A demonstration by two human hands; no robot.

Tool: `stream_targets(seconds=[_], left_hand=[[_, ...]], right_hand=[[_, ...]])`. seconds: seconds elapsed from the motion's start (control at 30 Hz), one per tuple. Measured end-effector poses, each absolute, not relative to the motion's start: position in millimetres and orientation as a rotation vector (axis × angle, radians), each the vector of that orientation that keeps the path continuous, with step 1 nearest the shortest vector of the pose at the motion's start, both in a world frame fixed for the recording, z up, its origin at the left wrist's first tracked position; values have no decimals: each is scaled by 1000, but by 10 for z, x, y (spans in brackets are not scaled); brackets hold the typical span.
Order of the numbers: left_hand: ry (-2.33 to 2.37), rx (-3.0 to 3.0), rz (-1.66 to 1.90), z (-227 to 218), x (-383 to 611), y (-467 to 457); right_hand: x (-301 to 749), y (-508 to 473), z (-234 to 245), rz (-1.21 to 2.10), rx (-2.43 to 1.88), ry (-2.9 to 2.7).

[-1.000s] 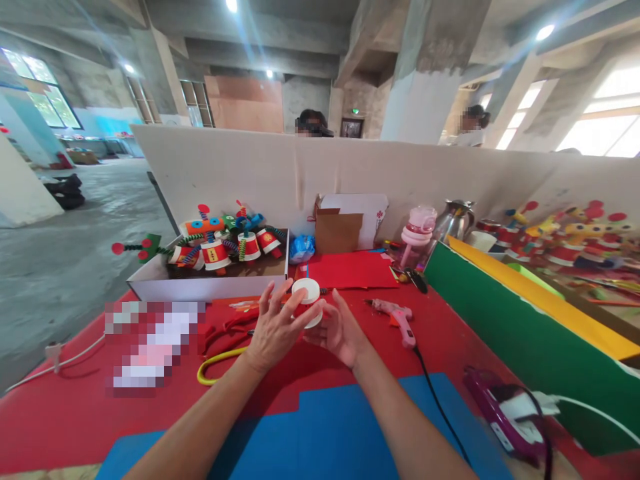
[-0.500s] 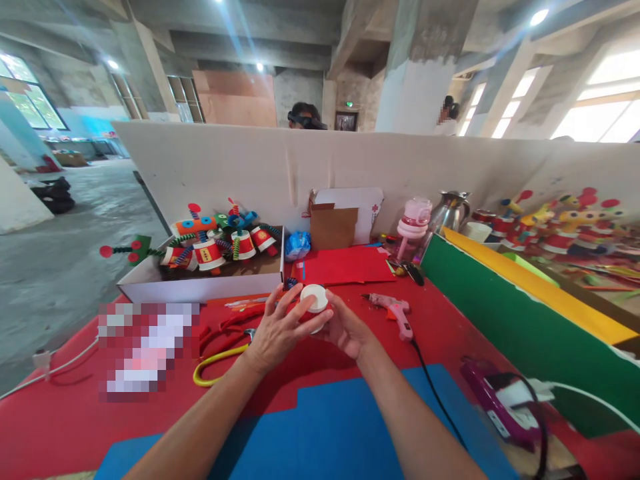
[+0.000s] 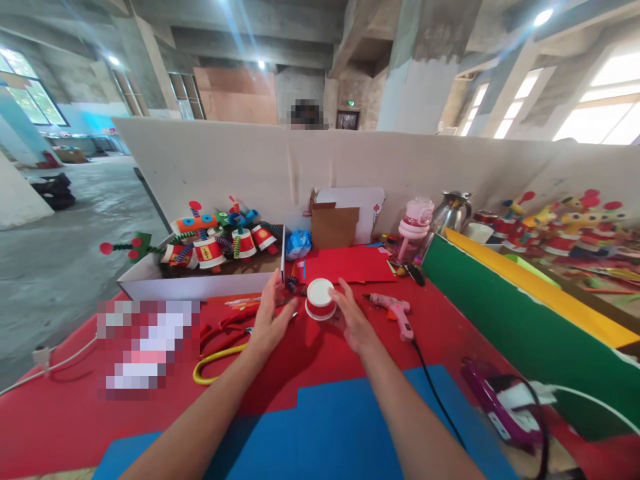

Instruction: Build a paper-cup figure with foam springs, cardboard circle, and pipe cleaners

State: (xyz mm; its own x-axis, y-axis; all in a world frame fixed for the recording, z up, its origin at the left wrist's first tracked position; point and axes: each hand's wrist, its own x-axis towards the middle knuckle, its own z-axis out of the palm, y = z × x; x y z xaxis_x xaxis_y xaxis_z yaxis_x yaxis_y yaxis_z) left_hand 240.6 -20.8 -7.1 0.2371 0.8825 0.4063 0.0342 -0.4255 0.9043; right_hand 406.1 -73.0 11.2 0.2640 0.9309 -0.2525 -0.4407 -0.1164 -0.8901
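Note:
An upturned red paper cup, with a white base on top and a white rim below, stands on the red table in front of me. My left hand is off to its left, fingers and thumb apart, holding nothing. Close against the cup's right side is my right hand, its fingers stretched out; a fingertip overlaps the cup's edge, and I cannot tell whether it touches. Yellow-handled scissors and red-handled pliers lie left of my left hand.
A white box of paper-cup figures stands back left. Right of my hands lies a pink glue gun, its cord running forward. A purple power strip sits front right, beside a green board. Blue sheets lie nearest me.
My left hand has let go of the cup and moved left. The cup, held between both hands before, now stands on the table slightly further right. My right hand's fingers have opened.

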Motion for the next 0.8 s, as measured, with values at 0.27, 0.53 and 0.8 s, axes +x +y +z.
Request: stream_targets(seconds=[0.27, 0.53, 0.8], left_hand=[[709, 863, 867, 75, 2429, -237], [631, 851, 879, 51, 2394, -241], [599, 900, 859, 64, 2363, -231]], right_hand=[[3896, -719, 69, 1092, -1179, -848], [3857, -732, 15, 1012, -1185, -953], [3818, -750, 38, 1023, -1183, -980]])
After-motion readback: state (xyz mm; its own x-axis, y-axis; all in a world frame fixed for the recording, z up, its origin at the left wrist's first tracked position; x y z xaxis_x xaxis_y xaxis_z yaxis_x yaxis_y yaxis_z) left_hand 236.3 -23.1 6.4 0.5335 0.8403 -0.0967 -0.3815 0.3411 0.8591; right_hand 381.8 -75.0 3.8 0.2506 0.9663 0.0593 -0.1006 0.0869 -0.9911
